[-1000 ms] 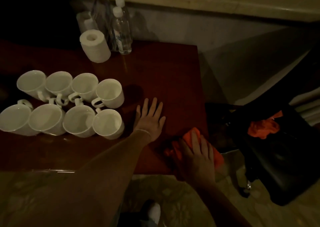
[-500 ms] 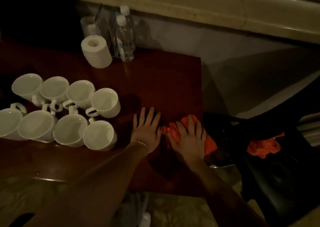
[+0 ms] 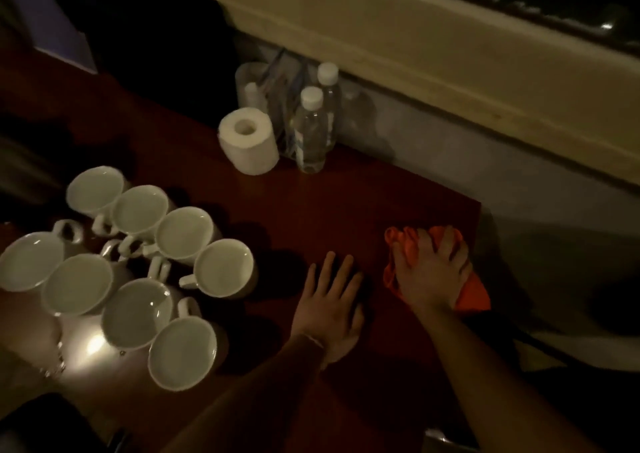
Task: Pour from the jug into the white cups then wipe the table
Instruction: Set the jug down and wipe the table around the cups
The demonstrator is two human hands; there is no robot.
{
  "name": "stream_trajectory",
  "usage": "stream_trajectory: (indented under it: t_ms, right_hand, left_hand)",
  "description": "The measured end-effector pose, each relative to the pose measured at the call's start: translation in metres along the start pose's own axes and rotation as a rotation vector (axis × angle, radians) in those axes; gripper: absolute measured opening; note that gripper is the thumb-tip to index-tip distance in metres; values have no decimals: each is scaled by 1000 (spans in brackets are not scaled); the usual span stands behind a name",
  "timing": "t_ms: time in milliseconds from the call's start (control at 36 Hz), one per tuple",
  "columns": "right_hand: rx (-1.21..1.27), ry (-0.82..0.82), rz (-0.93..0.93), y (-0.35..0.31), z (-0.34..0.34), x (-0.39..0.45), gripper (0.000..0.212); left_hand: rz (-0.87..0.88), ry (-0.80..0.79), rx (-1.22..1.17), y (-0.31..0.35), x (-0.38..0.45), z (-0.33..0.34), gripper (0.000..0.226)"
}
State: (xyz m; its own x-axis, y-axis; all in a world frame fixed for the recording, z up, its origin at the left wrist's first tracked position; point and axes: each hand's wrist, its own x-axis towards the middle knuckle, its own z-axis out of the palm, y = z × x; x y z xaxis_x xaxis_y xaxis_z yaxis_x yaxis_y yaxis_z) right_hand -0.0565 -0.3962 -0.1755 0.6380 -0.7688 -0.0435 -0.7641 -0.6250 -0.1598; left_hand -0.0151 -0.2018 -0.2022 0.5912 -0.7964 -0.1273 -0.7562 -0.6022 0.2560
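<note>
I log: right hand (image 3: 431, 272) presses orange cloth (image 3: 471, 293), table (image 3: 311, 207) 3 o'clock | left hand (image 3: 329, 307) flat, fingers straight | white cups (image 3: 138, 265) 9 o'clock.

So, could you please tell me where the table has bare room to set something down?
Bare wood lies between the toilet roll and left hand. The white cups crowd the left; the right hand presses the orange cloth by the right edge.

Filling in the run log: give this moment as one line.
phase: wiping | right hand: presses orange cloth on dark red wooden table | left hand: flat on table | eight white ceramic cups: grouped left
</note>
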Motion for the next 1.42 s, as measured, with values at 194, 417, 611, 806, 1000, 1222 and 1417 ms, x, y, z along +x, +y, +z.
stream_trajectory:
  t_ms: [194, 417, 611, 806, 1000, 1222, 1417]
  right_hand:
    - [7, -49, -248, -9, -1, 22, 60]
    - [-55, -157, -657, -12, -5, -14, 64]
    - [-22, -237, -816, -50, -5, -64, 66]
    - [-40, -264, -1095, -85, 10, -152, 66]
    - [17, -332, -1178, -73, 11, -202, 73]
    - [127, -492, -1381, -24, 8, -237, 84]
    - [67, -409, -1451, -34, 14, -251, 70]
  left_hand:
    - [-34, 4, 6, 4, -4, 2, 61]
    - [-377, 121, -18, 52, -68, 21, 66]
    - [-736, 147, -18, 95, -159, 46, 66]
    - [-1552, 445, -497, 89, -213, 42, 112]
    - [-1663, 734, -1370, 109, -219, 51, 118]
    - [-1409, 1067, -1469, 132, -221, 61, 29]
    - [-1393, 1168, -1412, 133, -218, 62, 33]
